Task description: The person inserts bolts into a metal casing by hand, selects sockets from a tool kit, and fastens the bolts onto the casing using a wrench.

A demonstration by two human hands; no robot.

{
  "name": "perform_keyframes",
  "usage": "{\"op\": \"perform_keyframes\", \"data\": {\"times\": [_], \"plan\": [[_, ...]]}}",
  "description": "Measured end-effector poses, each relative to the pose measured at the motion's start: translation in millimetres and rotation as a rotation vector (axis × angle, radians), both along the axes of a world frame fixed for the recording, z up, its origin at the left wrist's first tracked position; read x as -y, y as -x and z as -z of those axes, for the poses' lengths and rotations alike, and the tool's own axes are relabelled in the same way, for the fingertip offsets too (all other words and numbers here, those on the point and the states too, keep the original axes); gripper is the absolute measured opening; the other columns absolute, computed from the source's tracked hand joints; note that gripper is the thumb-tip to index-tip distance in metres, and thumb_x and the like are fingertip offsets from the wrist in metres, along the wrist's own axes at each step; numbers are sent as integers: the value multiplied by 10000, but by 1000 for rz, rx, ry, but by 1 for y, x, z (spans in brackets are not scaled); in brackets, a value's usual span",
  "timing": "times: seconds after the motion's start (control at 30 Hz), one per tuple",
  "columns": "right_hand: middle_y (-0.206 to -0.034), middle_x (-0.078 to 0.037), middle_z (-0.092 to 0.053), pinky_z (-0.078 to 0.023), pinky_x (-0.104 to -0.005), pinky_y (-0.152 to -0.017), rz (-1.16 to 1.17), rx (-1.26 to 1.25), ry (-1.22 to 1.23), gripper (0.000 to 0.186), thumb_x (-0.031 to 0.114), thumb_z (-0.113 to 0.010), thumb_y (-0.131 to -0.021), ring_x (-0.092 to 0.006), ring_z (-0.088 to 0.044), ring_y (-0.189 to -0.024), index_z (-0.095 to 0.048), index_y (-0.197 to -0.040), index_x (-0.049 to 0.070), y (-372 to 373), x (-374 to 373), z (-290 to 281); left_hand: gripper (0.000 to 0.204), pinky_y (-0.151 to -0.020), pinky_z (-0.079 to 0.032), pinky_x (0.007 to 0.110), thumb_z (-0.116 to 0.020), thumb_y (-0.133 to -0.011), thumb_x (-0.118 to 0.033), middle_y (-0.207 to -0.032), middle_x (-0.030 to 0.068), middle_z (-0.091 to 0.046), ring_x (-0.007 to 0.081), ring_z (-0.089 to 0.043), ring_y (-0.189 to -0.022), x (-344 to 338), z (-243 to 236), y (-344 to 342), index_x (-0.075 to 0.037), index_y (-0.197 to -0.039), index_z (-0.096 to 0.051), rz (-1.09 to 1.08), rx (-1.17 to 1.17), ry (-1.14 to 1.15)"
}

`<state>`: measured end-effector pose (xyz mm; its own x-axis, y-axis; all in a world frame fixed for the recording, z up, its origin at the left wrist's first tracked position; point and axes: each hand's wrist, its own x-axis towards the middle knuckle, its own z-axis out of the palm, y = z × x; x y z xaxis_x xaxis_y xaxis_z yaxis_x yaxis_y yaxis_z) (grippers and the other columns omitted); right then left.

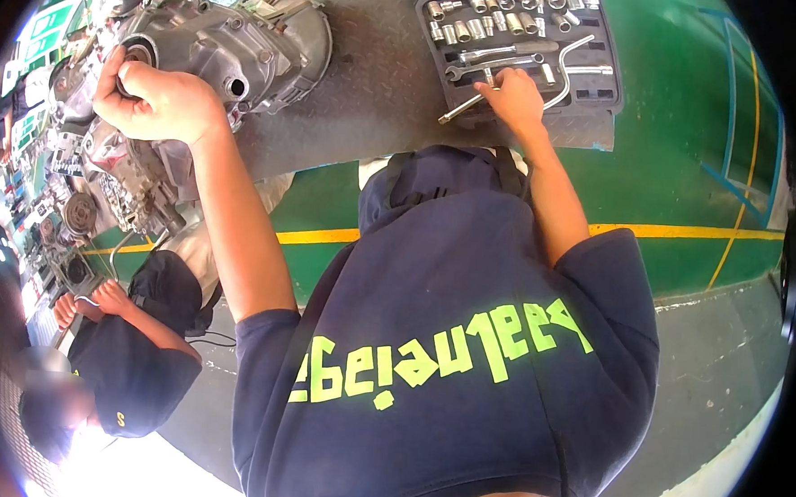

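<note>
My left hand (164,101) is raised at the end of a grey metal gearbox housing (206,45), beside its round opening (139,50). Its fingers are curled in toward the thumb, and whatever they may hold is hidden. Over the front of a dark socket-set case (595,101), my right hand (517,100) closes with thumb and fingers on a chrome T-bar (460,109). One end of the bar sticks out past the case's left front edge. Just behind that hand lie a combination wrench (479,66) and a ratchet (507,51). A bent speed-brace handle (566,68) crosses the case to its right.
Rows of chrome sockets (475,29) fill the back of the case. Both case and housing rest on a dark metal-topped table (371,76). More gearbox parts (127,176) stand at left, where another person (131,360) works. Yellow lines (687,232) mark the green floor.
</note>
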<state>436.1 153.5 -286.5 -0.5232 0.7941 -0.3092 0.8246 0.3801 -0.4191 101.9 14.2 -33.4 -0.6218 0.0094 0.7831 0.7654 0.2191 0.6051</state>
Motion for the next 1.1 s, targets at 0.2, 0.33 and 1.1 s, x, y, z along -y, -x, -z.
{"op": "perform_keyframes", "data": {"times": [0.2, 0.33, 1.1], "plan": [[-990, -126, -663, -513, -454, -853, 13, 56, -9, 321, 393, -682, -856, -332, -635, -1001, -711, -929, 83, -9, -10, 4, 186, -781, -459, 308, -504, -845, -86, -950, 127, -611, 190, -560, -833, 4, 0, 2, 55, -900, -611, 22, -18, -2], [-986, -125, -664, -514, -452, -852, 35, 15, 5, 272, 363, -667, -869, -334, -633, -996, -721, -890, 97, -13, -18, -4, 183, -774, -457, 295, -508, -847, -91, -939, 121, -602, 178, -555, -825, 4, -1, 1, 54, -899, -608, 9, 14, -9], [-971, -54, -664, -515, -432, -846, -104, -37, -310, 273, 99, -579, -853, -286, -639, -953, -714, -1072, 191, -26, -41, 19, 188, -779, -484, 293, -484, -848, -81, -893, 106, -636, 184, -577, -807, -1, -2, -4, 41, -844, -627, -15, 28, -33]]}}
